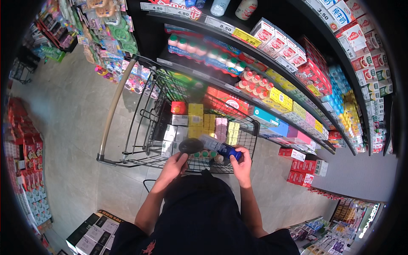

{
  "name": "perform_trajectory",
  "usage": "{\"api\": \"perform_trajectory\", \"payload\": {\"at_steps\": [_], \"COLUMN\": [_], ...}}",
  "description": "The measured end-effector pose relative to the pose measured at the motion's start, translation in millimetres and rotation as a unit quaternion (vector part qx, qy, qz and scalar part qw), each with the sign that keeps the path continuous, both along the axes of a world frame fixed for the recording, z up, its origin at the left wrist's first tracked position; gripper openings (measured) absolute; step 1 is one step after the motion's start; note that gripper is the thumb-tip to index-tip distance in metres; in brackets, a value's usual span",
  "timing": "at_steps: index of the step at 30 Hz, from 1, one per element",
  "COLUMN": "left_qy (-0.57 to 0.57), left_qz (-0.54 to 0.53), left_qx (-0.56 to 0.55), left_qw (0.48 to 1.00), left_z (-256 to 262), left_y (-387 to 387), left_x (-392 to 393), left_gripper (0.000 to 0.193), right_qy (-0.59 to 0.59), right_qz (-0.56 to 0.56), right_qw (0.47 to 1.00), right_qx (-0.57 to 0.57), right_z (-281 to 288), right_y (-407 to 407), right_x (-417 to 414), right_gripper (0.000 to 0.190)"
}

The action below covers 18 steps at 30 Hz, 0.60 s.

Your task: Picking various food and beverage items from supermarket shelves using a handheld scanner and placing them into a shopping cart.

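Observation:
My left hand grips a dark rounded object by its near edge; its kind is unclear. In my right hand is a blue and whitish bottle, tilted with its pale end towards the dark object. Both are above the near side of a black wire shopping cart. Inside the cart stand yellow carton packs, pink carton packs, pale yellow carton packs, white cartons and a red container. Green-capped small bottles lie partly hidden beneath the held things.
Beyond the cart runs a dark shelf with packs of small bottles and drink cartons. The cart's handle is on the left. Red boxes stand on the floor at right, stacked boxes at lower left.

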<state>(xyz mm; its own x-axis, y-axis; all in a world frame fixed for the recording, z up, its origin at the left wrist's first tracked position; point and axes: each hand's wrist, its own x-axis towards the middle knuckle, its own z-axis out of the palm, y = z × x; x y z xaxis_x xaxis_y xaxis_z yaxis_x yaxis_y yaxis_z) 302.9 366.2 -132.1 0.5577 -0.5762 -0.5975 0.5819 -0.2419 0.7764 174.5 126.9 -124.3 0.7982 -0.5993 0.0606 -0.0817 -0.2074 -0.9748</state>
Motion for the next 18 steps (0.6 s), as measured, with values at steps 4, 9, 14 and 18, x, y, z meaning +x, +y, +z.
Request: {"api": "perform_trajectory", "payload": {"at_steps": [4,9,14,18], "left_qy": [-0.002,0.003,0.007,-0.008], "left_qz": [0.036,0.068,0.09,0.087], "left_qx": [0.005,-0.007,-0.01,0.005], "left_qw": [0.999,0.998,0.996,0.996], "left_z": [-1,-7,-9,-9], "left_y": [-2,3,6,10], "left_x": [-1,1,1,1], "left_gripper": [0.032,0.031,0.031,0.033], "right_qy": [0.024,0.048,0.075,0.07], "right_qz": [-0.003,0.018,0.06,0.122], "right_qw": [0.998,0.963,0.93,0.92], "right_qx": [-0.066,-0.264,-0.355,-0.365], "right_z": [13,40,68,119], "right_y": [-2,-13,-34,-51], "right_x": [5,25,50,85], "right_gripper": [0.028,0.026,0.026,0.031]}}
